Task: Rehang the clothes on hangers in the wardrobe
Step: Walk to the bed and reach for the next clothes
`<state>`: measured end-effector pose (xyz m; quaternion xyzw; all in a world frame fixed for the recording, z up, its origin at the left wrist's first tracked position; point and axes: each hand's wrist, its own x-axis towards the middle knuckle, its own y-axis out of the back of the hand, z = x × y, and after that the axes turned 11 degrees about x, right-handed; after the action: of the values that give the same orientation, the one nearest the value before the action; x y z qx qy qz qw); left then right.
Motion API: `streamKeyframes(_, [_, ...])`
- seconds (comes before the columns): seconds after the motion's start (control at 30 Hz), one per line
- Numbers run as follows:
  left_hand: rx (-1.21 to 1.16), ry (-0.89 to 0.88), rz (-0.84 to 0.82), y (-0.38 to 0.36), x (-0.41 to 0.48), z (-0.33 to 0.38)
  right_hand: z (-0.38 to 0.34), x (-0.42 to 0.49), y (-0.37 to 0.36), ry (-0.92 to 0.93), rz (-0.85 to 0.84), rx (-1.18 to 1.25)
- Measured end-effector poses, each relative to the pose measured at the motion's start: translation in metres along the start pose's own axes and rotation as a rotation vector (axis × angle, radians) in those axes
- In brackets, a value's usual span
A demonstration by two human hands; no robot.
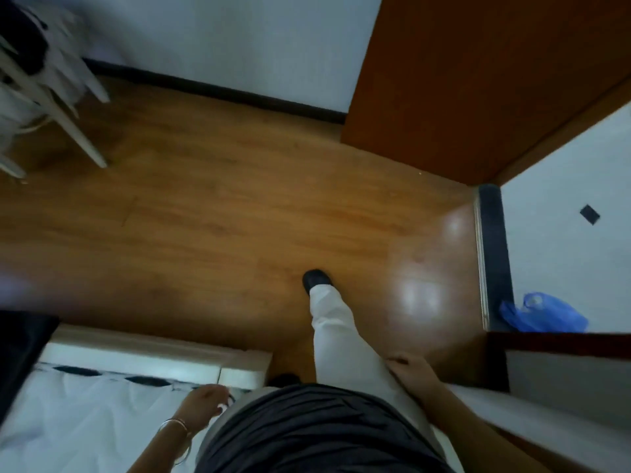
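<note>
I look straight down at a wooden floor while stepping forward. My left hand (pixel 202 402) hangs by my hip at the bottom, fingers loosely curled, bangles on the wrist; it holds nothing that I can make out. My right hand (pixel 408 370) rests flat against my white trouser leg (pixel 336 332) with nothing in it. White and dark clothes (pixel 37 39) hang blurred over a white rack (pixel 68 121) at the top left. No hanger is in view.
A white-sheeted bed with a pale frame (pixel 136 346) fills the bottom left. An open brown door (pixel 478 80) stands at the upper right. Beyond a dark threshold (pixel 493 254) lies a blue plastic bag (pixel 543 314) on pale tiles. A white wall (pixel 239 39) runs along the top.
</note>
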<state>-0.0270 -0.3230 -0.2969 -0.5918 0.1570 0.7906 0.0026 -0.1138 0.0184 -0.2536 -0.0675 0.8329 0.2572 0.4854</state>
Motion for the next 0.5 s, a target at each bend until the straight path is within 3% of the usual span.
streamKeyframes(0.2, [-0.245, 0.084, 0.061, 0.005, 0.031, 0.106, -0.136, 0.080, 0.067, 0.024, -0.079, -0.088])
streamKeyframes(0.3, [-0.277, -0.059, 0.132, 0.029, 0.027, 0.172, -0.216, 0.115, 0.081, 0.087, -0.096, -0.126])
streamKeyframes(0.37, [-0.346, -0.151, 0.209, 0.051, 0.022, 0.198, -0.265, 0.138, 0.077, 0.119, -0.142, -0.192])
streamKeyframes(0.5, [-0.563, -0.080, 0.400, 0.092, 0.019, 0.194, -0.357, 0.173, 0.029, 0.151, -0.228, -0.371])
